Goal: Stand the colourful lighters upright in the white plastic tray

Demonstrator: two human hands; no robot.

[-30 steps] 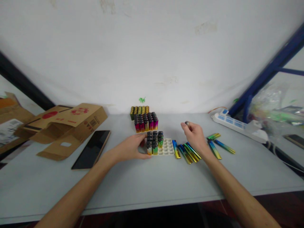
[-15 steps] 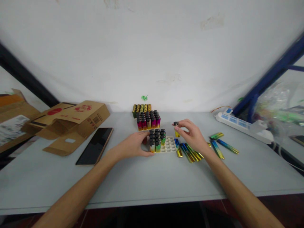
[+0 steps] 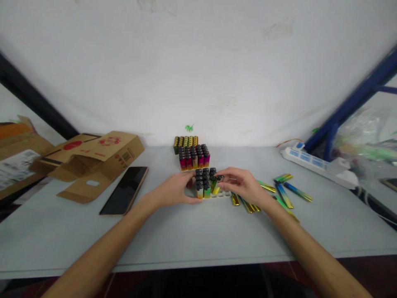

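A white tray with round holes point(image 3: 226, 193) lies mid-table, its left part filled with upright black-topped lighters point(image 3: 203, 182). At its left end, my left hand point(image 3: 176, 189) is closed round the tray's edge and the outer lighters, thumb at the front corner. My right hand point(image 3: 240, 183) pinches a single yellow lighter point(image 3: 216, 188), tilted, above the holes beside the standing ones. Its lower end is partly hidden. Under and to the right of my right hand lie loose shiny blue-to-gold lighter sleeves point(image 3: 283, 195), flat on the table; my wrist covers some of them.
Behind the tray stand a block of pink lighters point(image 3: 194, 159) and a block of gold-topped ones point(image 3: 185, 141), close to the wall. A phone point(image 3: 124, 190) and an opened cardboard box point(image 3: 107, 155) lie left. A white power strip point(image 3: 319, 165) sits at the right.
My right hand has moved left and down, bringing the lighter over the tray and tilting it. A sleeve now shows by my right forearm. My left hand has stayed in place.
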